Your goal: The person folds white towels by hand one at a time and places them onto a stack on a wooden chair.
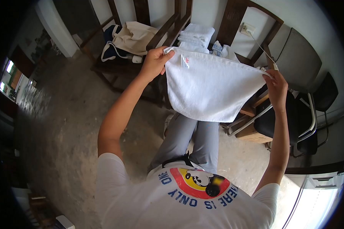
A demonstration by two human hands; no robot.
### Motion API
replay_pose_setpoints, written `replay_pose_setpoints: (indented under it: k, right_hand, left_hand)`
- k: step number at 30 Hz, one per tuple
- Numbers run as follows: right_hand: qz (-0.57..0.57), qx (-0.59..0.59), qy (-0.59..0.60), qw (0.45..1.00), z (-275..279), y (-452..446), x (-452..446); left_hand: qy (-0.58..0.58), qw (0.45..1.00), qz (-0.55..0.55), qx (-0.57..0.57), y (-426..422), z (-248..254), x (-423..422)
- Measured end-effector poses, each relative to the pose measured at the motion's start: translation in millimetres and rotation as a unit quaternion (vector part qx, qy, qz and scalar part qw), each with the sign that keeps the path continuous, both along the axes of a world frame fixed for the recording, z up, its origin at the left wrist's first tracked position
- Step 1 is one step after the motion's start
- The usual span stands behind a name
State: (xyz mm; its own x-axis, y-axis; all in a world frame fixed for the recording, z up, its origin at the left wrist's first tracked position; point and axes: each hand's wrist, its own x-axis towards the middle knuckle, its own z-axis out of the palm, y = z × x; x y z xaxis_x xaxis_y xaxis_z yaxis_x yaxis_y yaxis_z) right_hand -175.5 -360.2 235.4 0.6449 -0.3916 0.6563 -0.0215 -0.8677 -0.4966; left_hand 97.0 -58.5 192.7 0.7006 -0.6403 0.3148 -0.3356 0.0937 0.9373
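Note:
A white towel [210, 87] hangs spread out in front of my legs, held up by its two top corners. My left hand [155, 63] pinches the corner on the left, close to a small label with red and blue print. At the right corner, my right hand [276, 82] is closed on the towel's edge. The lower edge hangs loose in a curve. Behind the towel, a stack of folded white towels [197, 35] rests on a wooden chair.
A beige and navy bag [132, 40] lies on the wooden chair [120, 63] at the left. Black chairs [300, 49] with metal frames stand at the right, near a cardboard box [254, 135]. A cable hangs from a wall socket [247, 28].

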Motion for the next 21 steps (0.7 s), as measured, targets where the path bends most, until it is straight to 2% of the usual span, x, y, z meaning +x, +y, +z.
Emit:
replay_pose_setpoints:
  k: [6, 8, 9, 11, 12, 13, 14, 15, 16, 17, 19, 20, 21]
  right_hand:
    - [-0.031, -0.056, -0.05, 0.997, 1.5, 28.1, -33.7]
    - [-0.037, -0.092, -0.033, 0.995, -7.4, 45.3, -61.4]
    - [0.002, -0.063, -0.005, 0.998, -16.8, 52.9, -75.1]
    - [0.049, -0.044, 0.068, 0.995, -49.6, 67.1, -99.3]
    - [0.057, -0.054, 0.114, 0.99, -75.6, 73.6, -109.1]
    - [0.073, -0.015, 0.147, 0.986, -102.6, 81.3, -117.7]
    - [0.088, 0.023, 0.181, 0.979, -131.2, 88.6, -125.9]
    - [0.112, -0.02, 0.213, 0.97, -161.3, 94.1, -133.7]
    - [0.136, -0.061, 0.246, 0.958, -191.3, 100.7, -141.4]
    - [0.143, -0.052, 0.281, 0.948, -218.0, 110.5, -148.7]
    - [0.156, -0.027, 0.312, 0.937, -259.2, 128.1, -158.4]
    - [0.156, -0.017, 0.331, 0.93, -259.1, 133.8, -158.4]
    - [0.157, -0.007, 0.352, 0.923, -258.0, 138.4, -159.1]
  left_hand:
    - [0.025, 0.997, -0.006, -0.079, 24.7, 11.2, -30.1]
    - [-0.008, 0.998, -0.022, -0.054, 47.9, 1.2, -49.4]
    - [-0.01, 0.999, -0.036, -0.019, 60.1, -6.3, -60.6]
    - [0.004, 0.998, -0.047, 0.035, 82.7, -42.3, -80.5]
    - [-0.067, 0.995, -0.062, 0.045, 91.2, -69.8, -88.5]
    - [-0.113, 0.988, -0.051, 0.091, 99.3, -95.7, -100.2]
    - [-0.11, 0.988, -0.052, 0.092, 105.7, -130.0, -112.7]
    - [-0.121, 0.986, -0.059, 0.097, 114.9, -172.2, -121.7]
    - [-0.066, 0.99, -0.073, 0.104, 124.1, -215.0, -131.1]
    - [-0.019, 0.987, -0.07, 0.147, 131.4, -233.9, -143.7]
    - [-0.11, 0.98, -0.056, 0.159, 140.4, -259.3, -155.0]
    - [-0.158, 0.973, -0.049, 0.163, 142.0, -260.3, -157.5]
    - [-0.15, 0.976, -0.037, 0.155, 144.2, -261.6, -160.5]
